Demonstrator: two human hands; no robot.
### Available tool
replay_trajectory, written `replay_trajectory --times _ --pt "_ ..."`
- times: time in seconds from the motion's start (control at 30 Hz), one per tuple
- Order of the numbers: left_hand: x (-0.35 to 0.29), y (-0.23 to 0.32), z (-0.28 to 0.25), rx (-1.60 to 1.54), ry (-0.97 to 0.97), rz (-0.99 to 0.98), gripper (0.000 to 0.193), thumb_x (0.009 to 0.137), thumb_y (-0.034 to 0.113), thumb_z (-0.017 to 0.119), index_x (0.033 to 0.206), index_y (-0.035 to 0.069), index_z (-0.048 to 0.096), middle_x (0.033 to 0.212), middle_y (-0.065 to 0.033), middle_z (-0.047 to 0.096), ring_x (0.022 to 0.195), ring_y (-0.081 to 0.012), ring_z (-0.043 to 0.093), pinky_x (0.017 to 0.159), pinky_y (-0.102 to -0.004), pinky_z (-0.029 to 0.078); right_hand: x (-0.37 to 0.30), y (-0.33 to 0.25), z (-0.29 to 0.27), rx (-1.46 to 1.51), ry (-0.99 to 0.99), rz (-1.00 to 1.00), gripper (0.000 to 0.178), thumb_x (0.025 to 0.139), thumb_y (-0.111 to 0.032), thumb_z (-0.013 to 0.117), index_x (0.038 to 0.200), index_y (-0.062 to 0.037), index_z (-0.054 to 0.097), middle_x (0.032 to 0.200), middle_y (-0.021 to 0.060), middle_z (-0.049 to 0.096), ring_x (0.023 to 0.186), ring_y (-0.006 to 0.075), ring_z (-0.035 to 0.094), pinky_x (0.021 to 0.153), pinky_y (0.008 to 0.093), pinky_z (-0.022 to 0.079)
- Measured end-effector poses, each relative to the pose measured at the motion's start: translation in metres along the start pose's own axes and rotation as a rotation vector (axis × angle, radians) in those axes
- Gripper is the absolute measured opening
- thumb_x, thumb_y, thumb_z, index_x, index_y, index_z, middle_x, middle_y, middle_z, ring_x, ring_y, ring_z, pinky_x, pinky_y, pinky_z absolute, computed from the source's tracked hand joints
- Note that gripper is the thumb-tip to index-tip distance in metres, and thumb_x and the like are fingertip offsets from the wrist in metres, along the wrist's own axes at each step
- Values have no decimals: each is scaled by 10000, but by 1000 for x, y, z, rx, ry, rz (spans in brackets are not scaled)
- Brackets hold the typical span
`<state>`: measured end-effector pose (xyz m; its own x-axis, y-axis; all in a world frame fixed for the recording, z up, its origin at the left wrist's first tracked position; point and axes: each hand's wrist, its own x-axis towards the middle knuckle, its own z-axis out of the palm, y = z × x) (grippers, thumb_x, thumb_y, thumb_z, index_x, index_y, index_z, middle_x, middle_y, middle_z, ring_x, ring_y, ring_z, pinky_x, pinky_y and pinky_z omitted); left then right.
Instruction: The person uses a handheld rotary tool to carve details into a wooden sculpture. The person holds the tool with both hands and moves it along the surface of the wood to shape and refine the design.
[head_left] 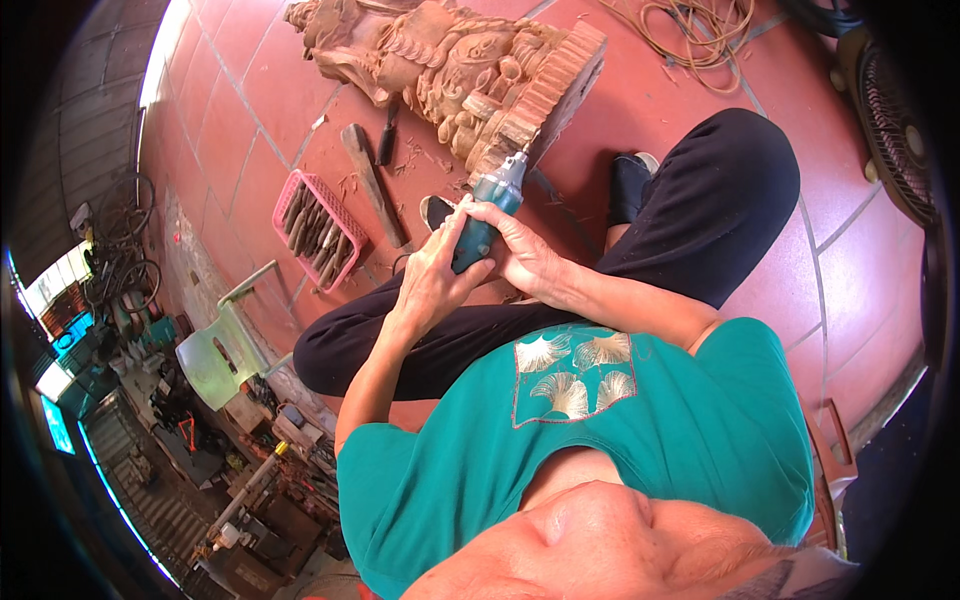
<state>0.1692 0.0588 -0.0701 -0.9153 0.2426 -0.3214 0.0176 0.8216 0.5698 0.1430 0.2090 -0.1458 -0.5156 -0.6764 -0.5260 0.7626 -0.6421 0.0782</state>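
Note:
Both my hands are wrapped around a teal die grinder (488, 213) with a silver nose. My left hand (432, 268) grips its body from the left, and my right hand (528, 258) closes round it from the right. The tool's tip meets or nearly meets the base of a carved wooden sculpture (440, 62), which lies on its side on the floor with its ridged base toward me. I cannot tell whether the bit touches the wood. Thick relief figures cover the carving.
Left of the sculpture lie a wooden mallet (372, 180), a dark-handled tool (387, 137) and a pink basket (345, 222) of carving chisels (318, 235). A light green plastic chair (222, 357) stands at left. Coiled cord (700, 40) and a fan (890, 130) are at right.

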Motion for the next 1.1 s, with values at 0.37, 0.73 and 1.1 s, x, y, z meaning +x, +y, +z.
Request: replay_trajectory --times 0.37,0.73,1.1 --pt "5 1 1 47 55 32 843 858 302 777 1540 24 366 1396 -311 556 1210 -461 612 959 -490 548 -1 -8 8 -10 10 -5 295 909 -251 786 1145 -116 672 1100 -5 690 1062 132 640 998 332 496" --pt "12 13 -3 42 -22 -89 860 841 249 810 1537 -1 370 1519 -231 491 1289 -409 582 1032 -434 515 -2 -14 8 45 8 -3 280 909 -232 786 1133 -114 666 1073 4 697 1037 139 654 1001 331 500" --pt "15 16 -4 83 -17 -56 853 849 272 791 1543 22 362 1460 -267 519 1245 -449 593 991 -473 530 -4 -18 10 51 -33 -2 280 919 -254 769 1134 -111 659 1088 21 697 1047 154 654 1012 344 504"
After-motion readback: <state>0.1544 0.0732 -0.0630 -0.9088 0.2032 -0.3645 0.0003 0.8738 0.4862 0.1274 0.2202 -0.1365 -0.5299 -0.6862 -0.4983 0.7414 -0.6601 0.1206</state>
